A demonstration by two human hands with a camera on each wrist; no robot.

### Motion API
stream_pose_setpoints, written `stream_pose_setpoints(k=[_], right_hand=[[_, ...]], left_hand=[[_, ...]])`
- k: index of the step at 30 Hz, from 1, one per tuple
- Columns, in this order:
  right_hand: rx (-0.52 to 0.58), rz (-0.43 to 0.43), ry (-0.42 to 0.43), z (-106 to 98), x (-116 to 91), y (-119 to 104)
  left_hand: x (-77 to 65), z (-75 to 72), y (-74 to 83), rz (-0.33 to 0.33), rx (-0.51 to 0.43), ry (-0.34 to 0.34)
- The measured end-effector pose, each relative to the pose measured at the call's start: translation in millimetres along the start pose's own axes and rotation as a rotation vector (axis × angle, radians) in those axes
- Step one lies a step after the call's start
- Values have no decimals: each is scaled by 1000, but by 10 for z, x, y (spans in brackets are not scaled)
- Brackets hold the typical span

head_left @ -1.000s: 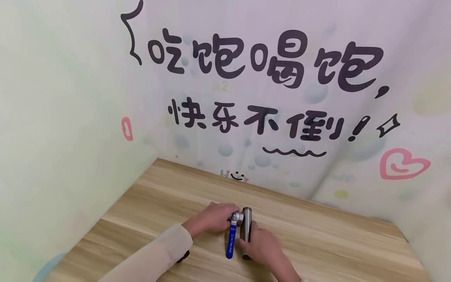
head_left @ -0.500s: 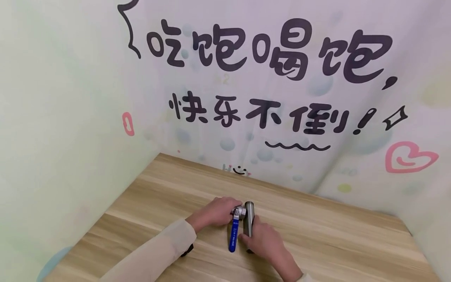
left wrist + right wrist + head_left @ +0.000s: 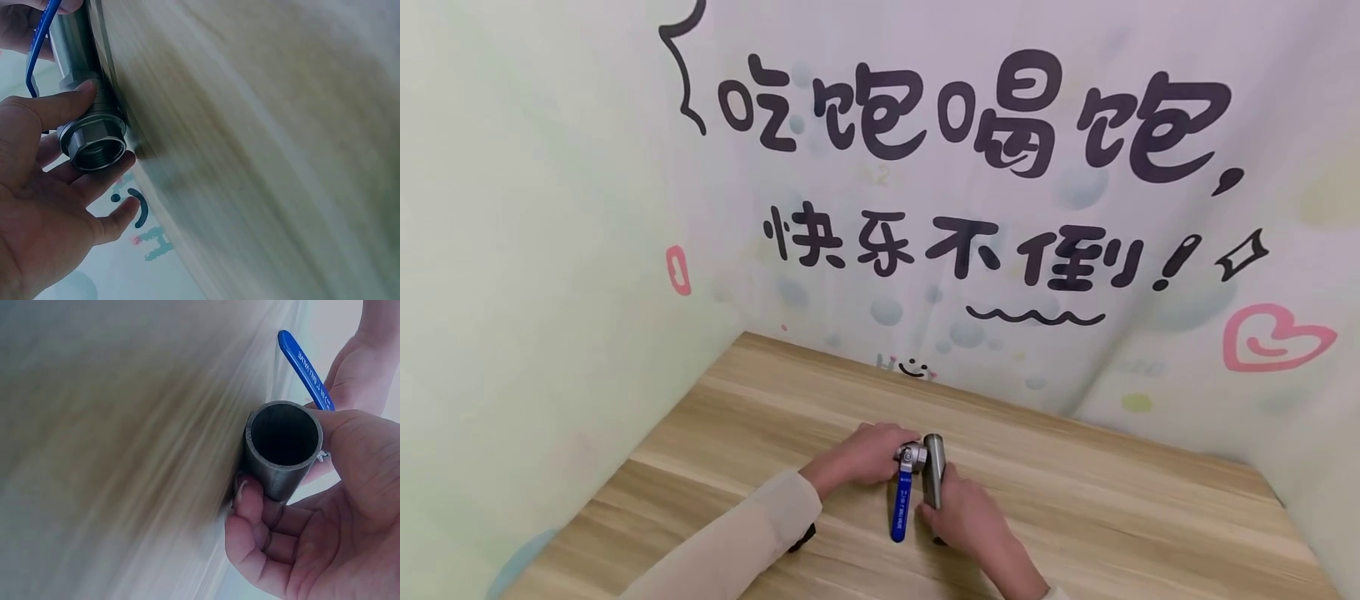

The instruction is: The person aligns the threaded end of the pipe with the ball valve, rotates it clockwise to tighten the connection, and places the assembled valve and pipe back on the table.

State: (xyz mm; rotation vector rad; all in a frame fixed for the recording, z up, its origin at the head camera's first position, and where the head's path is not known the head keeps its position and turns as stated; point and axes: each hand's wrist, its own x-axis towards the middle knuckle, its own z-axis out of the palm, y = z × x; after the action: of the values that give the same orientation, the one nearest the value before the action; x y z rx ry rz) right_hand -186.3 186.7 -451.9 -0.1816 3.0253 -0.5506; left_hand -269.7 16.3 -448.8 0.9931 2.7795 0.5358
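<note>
Ball valve: metal, low over the wood-grain tabletop, used here as the landmark. Its blue lever extends toward the person; lettering "BALL VALVE" legible in the right wrist view. A threaded, hex-sided open end of the valve faces the left wrist camera. Contact between valve and tabletop: cannot tell.

Left hand, left of the valve: thumb laid over the body, fingers behind and below, gripping it; one finger reaches out free past the open end.

Metal tube: immediately right of the valve, lying lengthwise toward the person; whether the two touch cannot be told. Its hollow end is round and plain-rimmed.

Right hand, right of the valve and nearer the person: thumb and curled fingers hold the tube.

Pale sleeve: left of the valve, on the left arm. Printed backdrop: beyond the valve, with black Chinese characters and a pink heart far right.
</note>
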Motion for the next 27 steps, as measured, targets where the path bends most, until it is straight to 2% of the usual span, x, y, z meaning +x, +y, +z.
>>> stream_pose_setpoints(k=[7, 16, 23, 27], right_hand=[[-16, -24, 26, -27, -18, 17], [-1, -22, 20, -34, -52, 39], [-63, -11, 106, -116, -61, 63], [-91, -8, 161, -145, -55, 72]], left_hand=[[3, -5, 28, -18, -15, 33], [12, 10, 23, -18, 6, 52], [8, 13, -11, -19, -31, 105], [-14, 7, -40, -38, -86, 127]])
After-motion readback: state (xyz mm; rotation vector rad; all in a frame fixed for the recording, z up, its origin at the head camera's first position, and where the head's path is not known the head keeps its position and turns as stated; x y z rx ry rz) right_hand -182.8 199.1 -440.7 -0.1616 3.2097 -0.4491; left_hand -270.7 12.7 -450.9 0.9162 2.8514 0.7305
